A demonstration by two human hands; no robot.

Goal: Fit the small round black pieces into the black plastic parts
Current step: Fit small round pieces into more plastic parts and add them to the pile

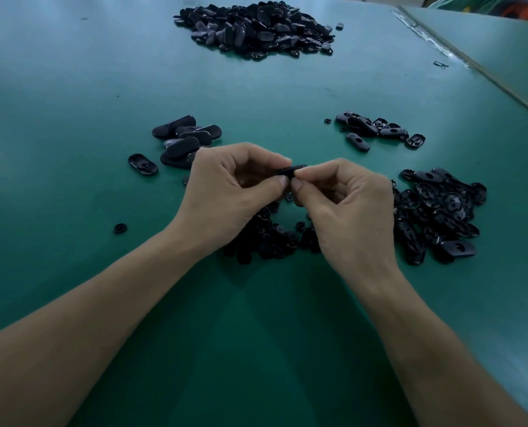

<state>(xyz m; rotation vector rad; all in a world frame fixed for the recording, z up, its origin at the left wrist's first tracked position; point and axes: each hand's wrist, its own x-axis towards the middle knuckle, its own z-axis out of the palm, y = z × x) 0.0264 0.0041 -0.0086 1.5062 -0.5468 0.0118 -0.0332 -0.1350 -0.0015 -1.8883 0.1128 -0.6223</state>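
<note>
A black plastic part (292,171) is pinched between the curled fingers of the left hand (235,189) and right hand (346,208), above the small round pieces (272,238) heaped on the tabletop (256,334).

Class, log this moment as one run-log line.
left hand: pinches black plastic part | right hand: pinches same part | round pieces: pile beneath hands
</note>
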